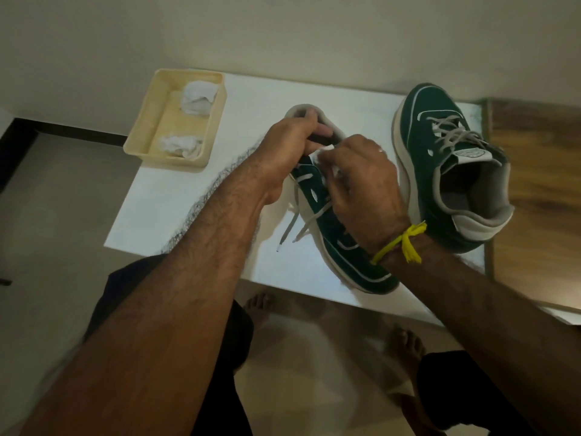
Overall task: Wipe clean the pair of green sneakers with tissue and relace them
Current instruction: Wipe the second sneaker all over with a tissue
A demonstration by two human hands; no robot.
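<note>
A white counter (195, 196) holds two green shoes. The near shoe (342, 247) lies on its side in the middle, with its toe close to the front edge of the counter and its heel pointing to the far side. The left hand (289, 143) grips the heel end, fingers curled over the rim. The right hand (364, 184) is over the middle of the same shoe and pinches a small white tissue (322, 152) against it, fingers bent tight. A yellow string (405, 243) is tied round the right wrist. Grey laces (298, 212) hang loose from this shoe and trail onto the counter to its left, with the tips lying on bare white top. The other shoe (446, 171) stands upright on the right side, just beside the right hand. Its laces are in place, its toe is near the far edge, and its heel sits by the right edge of the counter. A cream tray (151, 133) sits at the far left corner, well apart from the shoes. Two balls of crumpled tissue (196, 99) lie in it. Between the tray and the near shoe the counter is bare, and the left arm crosses over part of that room. Below the front edge are the floor and the person's bare feet (257, 306). A wood floor (534, 184) shows to the right of the counter.
</note>
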